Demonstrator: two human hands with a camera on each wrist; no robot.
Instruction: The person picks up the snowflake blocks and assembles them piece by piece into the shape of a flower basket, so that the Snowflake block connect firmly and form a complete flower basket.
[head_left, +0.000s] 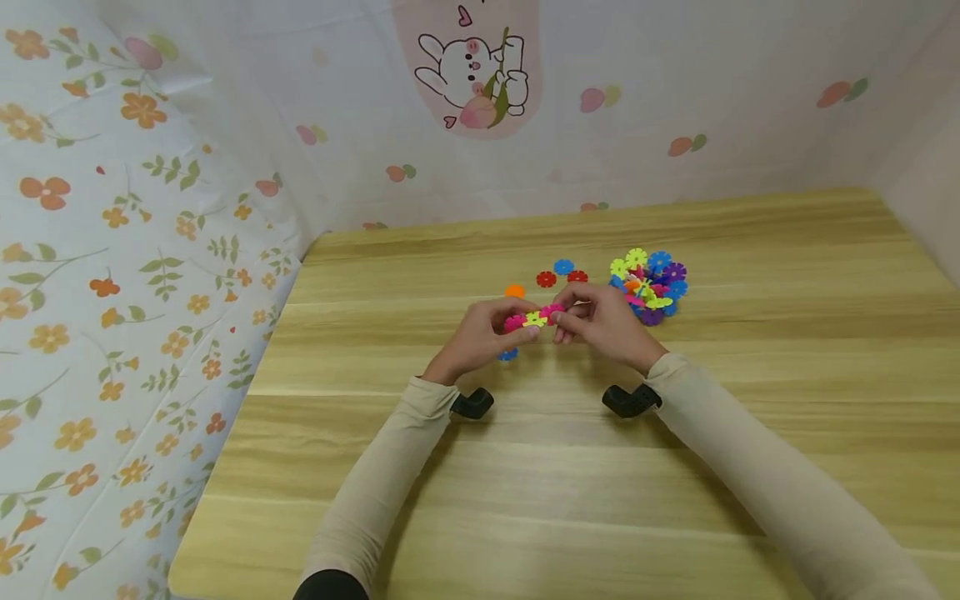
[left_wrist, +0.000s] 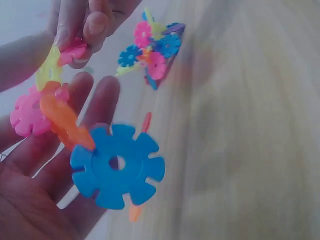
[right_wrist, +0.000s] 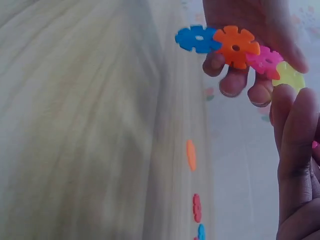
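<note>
A short chain of notched plastic snowflake discs is held between both hands above the table. My left hand [head_left: 478,337] grips it between thumb and fingers. In the left wrist view the chain runs from a blue disc [left_wrist: 117,166] through an orange disc [left_wrist: 62,117] and a pink disc [left_wrist: 31,114] to a yellow disc [right_wrist: 291,79]. With thumb and fingertips, my right hand [head_left: 606,321] pinches another pink disc [left_wrist: 73,51] at the yellow one's edge. Fingers partly cover where those two meet.
A heap of mixed-colour discs [head_left: 654,292] lies just beyond the right hand. Loose on the wooden table [head_left: 525,500] behind the hands are an orange disc [head_left: 514,291], a blue disc [head_left: 563,267] and two red discs [head_left: 546,279]. Patterned cloth [head_left: 337,108] hangs behind and at left.
</note>
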